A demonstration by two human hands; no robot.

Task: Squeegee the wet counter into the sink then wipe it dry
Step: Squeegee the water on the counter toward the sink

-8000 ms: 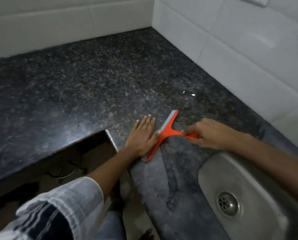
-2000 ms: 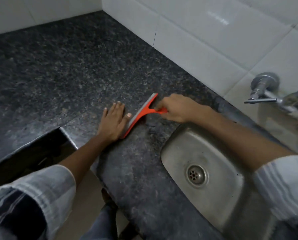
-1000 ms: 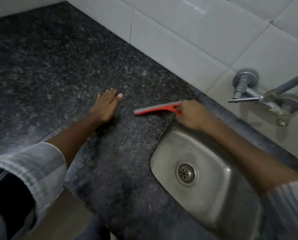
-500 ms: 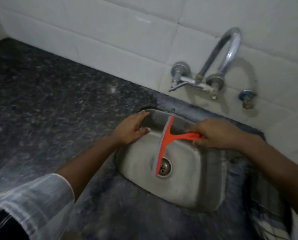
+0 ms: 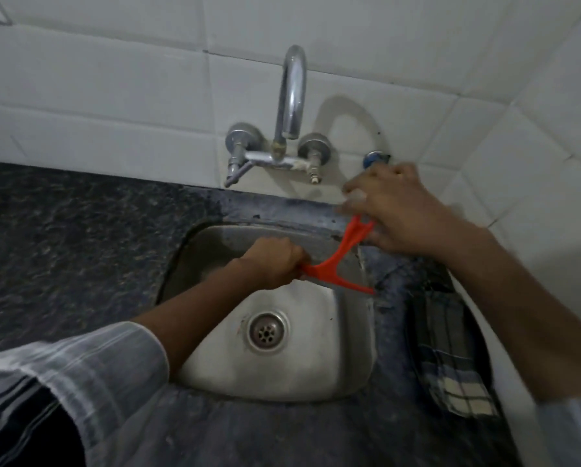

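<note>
The orange squeegee [image 5: 336, 261] hangs over the right side of the steel sink [image 5: 316, 382], with its blade along the sink's right rim. My left hand [image 5: 272, 261] reaches across the basin and is closed on the handle. At the back right corner of the sink my right hand [image 5: 397, 214] grips the blade's upper end, which its fingers cover. The dark granite counter [image 5: 63, 247] stretches away to the left. A checked cloth [image 5: 450, 365] lies on the counter strip right of the sink.
A chrome wall faucet [image 5: 292, 96] with two valves arches over the back of the sink. The drain [image 5: 267, 332] sits in the basin's middle. White tiled walls close in behind and on the right. A small blue tap [image 5: 373, 158] is on the wall behind my right hand.
Half a second ago my right hand held the handle and my left rested on the sink rim. Now my left holds the handle, my right grips the blade end, and the squeegee is further right.
</note>
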